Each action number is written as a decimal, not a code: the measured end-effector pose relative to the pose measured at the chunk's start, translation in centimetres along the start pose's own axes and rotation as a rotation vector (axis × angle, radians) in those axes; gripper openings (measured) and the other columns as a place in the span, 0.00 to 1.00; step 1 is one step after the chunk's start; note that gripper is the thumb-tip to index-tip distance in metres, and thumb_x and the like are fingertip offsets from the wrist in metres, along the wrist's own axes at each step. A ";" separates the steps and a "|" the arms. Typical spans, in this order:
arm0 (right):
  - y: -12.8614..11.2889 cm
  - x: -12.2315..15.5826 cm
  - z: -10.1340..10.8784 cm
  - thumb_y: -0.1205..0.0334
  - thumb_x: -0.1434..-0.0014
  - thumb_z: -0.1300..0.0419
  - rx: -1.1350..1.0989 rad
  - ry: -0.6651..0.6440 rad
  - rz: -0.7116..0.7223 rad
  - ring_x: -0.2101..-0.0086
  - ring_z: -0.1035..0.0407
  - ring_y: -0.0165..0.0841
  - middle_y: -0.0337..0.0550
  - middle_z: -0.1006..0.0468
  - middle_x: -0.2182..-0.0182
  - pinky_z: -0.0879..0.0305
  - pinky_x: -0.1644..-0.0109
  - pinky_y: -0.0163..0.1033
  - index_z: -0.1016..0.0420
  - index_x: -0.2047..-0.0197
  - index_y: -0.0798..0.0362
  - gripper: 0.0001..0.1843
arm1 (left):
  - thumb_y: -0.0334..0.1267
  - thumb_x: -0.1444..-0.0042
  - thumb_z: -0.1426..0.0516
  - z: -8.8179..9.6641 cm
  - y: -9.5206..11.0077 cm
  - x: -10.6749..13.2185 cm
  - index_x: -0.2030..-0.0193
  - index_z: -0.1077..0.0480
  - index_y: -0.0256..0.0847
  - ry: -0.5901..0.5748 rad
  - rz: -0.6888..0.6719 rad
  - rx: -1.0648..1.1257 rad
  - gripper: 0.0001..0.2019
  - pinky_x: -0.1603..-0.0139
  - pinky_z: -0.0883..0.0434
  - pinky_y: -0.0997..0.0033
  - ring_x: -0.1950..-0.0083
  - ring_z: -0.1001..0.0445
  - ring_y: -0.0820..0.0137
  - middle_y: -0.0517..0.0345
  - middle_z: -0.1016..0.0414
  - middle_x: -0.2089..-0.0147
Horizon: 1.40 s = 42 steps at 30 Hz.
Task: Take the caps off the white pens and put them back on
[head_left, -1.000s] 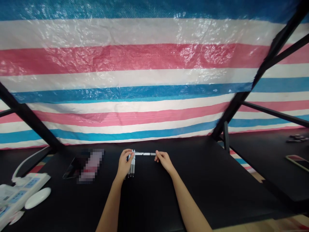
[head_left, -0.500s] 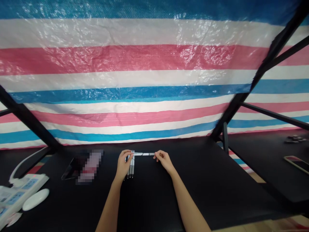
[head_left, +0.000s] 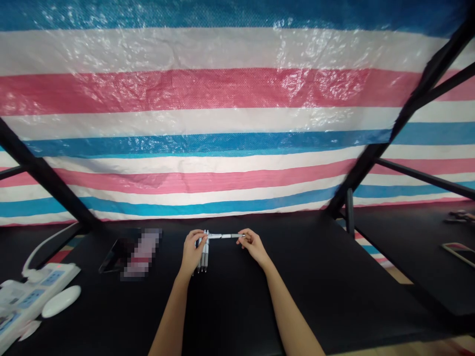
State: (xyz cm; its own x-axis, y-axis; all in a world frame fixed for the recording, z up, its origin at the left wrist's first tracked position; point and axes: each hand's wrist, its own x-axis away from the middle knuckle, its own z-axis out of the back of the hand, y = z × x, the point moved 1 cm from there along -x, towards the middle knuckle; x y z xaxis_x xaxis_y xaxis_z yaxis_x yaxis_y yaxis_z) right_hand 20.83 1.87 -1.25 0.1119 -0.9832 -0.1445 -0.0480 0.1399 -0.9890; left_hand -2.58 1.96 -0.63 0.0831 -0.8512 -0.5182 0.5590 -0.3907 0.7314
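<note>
A white pen with a grey grip [head_left: 222,236] lies crosswise between my two hands. My left hand [head_left: 193,248] is closed, thumb and fingers pinching the pen's left end. On the pen's right, grey end, the fingertips of my right hand [head_left: 253,244] are closed around the tip. Several similar white-and-grey pens [head_left: 204,259] lie side by side on the black table [head_left: 230,306], pointing toward me. They sit just under and beside my left hand, which partly hides them.
To the left lie a dark phone [head_left: 116,256] and a pixelated item [head_left: 143,253]. A power strip [head_left: 37,291] and a white oval object [head_left: 61,301] are at the far left. Another phone [head_left: 460,253] rests on the right-hand table. Black frame bars and a striped sheet [head_left: 208,118] stand behind.
The view has shifted slightly. My right fingers have moved a little along the pen's grey end, and its tip now shows by them. My left hand keeps its pinch.
</note>
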 end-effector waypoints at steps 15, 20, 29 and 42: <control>-0.8 0.2 0.2 0.40 0.44 0.48 0.233 0.034 0.042 0.80 0.38 0.30 0.39 0.32 0.84 0.43 0.72 0.35 0.29 0.81 0.53 0.27 | 0.44 0.48 0.47 -0.2 0.6 0.1 0.67 0.26 0.44 -0.064 0.073 0.055 0.10 0.56 0.30 0.60 0.59 0.24 0.62 0.55 0.21 0.64; -0.5 0.1 0.2 0.40 0.44 0.49 0.238 0.039 0.034 0.80 0.37 0.30 0.39 0.32 0.85 0.43 0.72 0.35 0.29 0.82 0.53 0.28 | 0.44 0.47 0.47 -0.2 0.8 0.2 0.66 0.26 0.43 -0.087 0.121 0.092 0.11 0.55 0.30 0.62 0.58 0.24 0.62 0.55 0.21 0.63; -1.1 0.5 -0.6 0.41 0.43 0.49 0.199 -0.083 0.040 0.76 0.33 0.32 0.42 0.28 0.82 0.41 0.67 0.37 0.31 0.86 0.53 0.30 | 0.53 0.46 0.49 -0.5 2.6 0.4 0.59 0.30 0.39 -0.014 0.342 0.301 0.20 0.54 0.29 0.60 0.57 0.23 0.60 0.51 0.21 0.64; -1.8 1.2 -1.2 0.39 0.45 0.48 0.015 -0.195 -0.028 0.79 0.39 0.29 0.40 0.30 0.83 0.45 0.71 0.36 0.27 0.81 0.54 0.29 | 0.48 0.55 0.38 -1.3 4.1 0.7 0.41 0.40 0.40 -0.034 0.507 0.868 0.34 0.64 0.28 0.71 0.67 0.26 0.72 0.57 0.25 0.67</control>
State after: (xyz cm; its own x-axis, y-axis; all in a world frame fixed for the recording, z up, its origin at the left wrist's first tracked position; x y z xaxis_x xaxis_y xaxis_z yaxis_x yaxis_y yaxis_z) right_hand 19.86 0.29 0.35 0.3035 -0.9454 -0.1185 -0.0275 0.1156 -0.9929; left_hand 0.87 0.22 1.38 0.1134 -0.9921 -0.0529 -0.3317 -0.0880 0.9393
